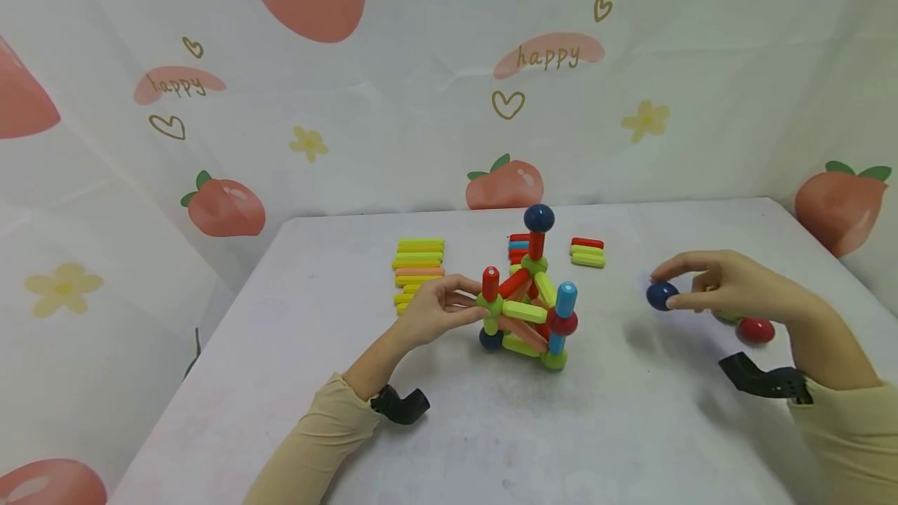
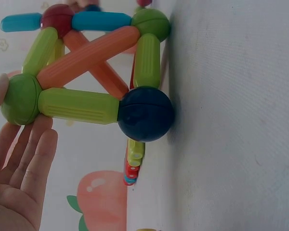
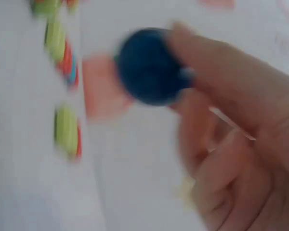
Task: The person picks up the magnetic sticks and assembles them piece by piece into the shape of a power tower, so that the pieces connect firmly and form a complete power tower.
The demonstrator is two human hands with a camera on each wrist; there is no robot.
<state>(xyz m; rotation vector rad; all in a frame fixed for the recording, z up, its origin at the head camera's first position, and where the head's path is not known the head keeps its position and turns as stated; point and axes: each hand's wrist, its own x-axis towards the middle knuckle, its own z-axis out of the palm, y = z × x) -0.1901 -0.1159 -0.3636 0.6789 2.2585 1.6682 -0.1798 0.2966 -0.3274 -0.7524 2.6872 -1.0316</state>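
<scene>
A frame of coloured rods and balls stands on the table, with a dark blue ball on its tallest red rod. My left hand holds it at the left corner, thumb and fingertips around a green ball. Below that corner sits another dark blue ball. Off to the right, my right hand pinches a loose dark blue ball between thumb and fingertips, raised over the table. That ball and the hand look blurred in the right wrist view.
Yellow, lime and orange rods lie in a column behind my left hand. Short red and lime rods lie at the back, right of the frame. A red ball and a partly hidden green ball rest below my right hand.
</scene>
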